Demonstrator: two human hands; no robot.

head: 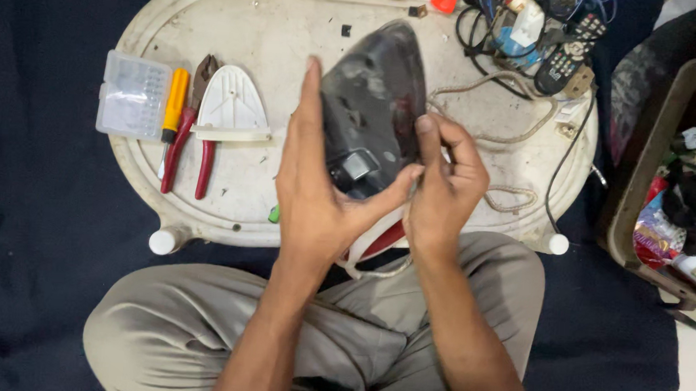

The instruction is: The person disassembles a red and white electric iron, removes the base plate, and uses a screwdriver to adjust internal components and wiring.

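A clothes iron [373, 102] is held tilted up over a white oval tray table [253, 32], its dark soleplate facing me and its tip pointing away. My left hand [317, 186] grips its left side, thumb lying across the rear end. My right hand [444, 185] holds the right rear edge, index finger on the soleplate's rim. The iron's red and white body shows just below my hands. Its braided cord [510, 136] trails to the right over the table.
On the table's left lie a clear plastic bit box [133, 95], a yellow-handled screwdriver [175, 103], red-handled pliers [196, 132] and a white iron-shaped cover [232, 102]. A remote control [570, 48] and tangled wires sit at the top right. A cluttered crate [665, 204] stands to the right.
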